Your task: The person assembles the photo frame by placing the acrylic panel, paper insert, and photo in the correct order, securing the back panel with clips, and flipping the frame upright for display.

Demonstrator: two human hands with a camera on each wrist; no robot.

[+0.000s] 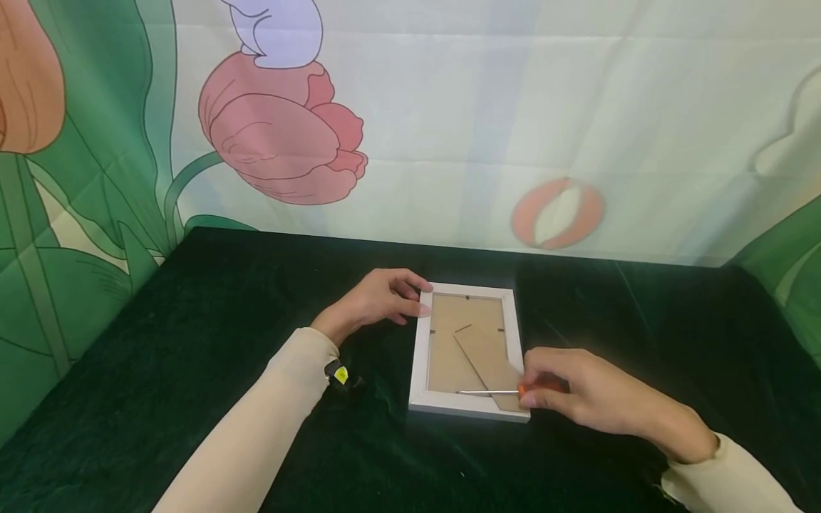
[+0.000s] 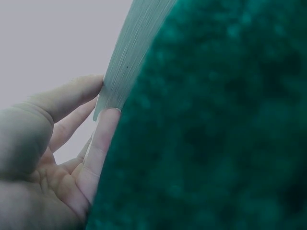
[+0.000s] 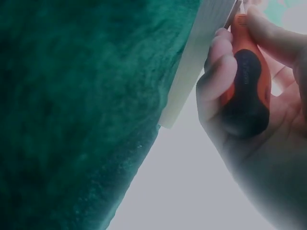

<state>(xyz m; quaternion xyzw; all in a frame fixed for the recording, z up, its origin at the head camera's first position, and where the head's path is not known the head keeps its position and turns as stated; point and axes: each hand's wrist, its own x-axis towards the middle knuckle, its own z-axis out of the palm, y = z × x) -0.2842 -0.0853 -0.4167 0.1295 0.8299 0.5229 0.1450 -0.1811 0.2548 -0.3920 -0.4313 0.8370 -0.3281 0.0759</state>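
Observation:
A white picture frame lies back side up on the dark green cloth, its brown backing board showing, with small dark tabs along the inner edges. My left hand grips the frame's far left corner between thumb and fingers; in the left wrist view the fingertips press on the frame's side. In my right hand is a screwdriver with an orange and black handle. Its thin metal shaft points left across the backing's near end, over the stand flap. The tip is close to the near inner edge.
Green velvet cloth covers the table around the frame. Behind its far edge hangs a printed curtain with flowers and leaves. A small dark device with a yellow patch sits at the left wrist.

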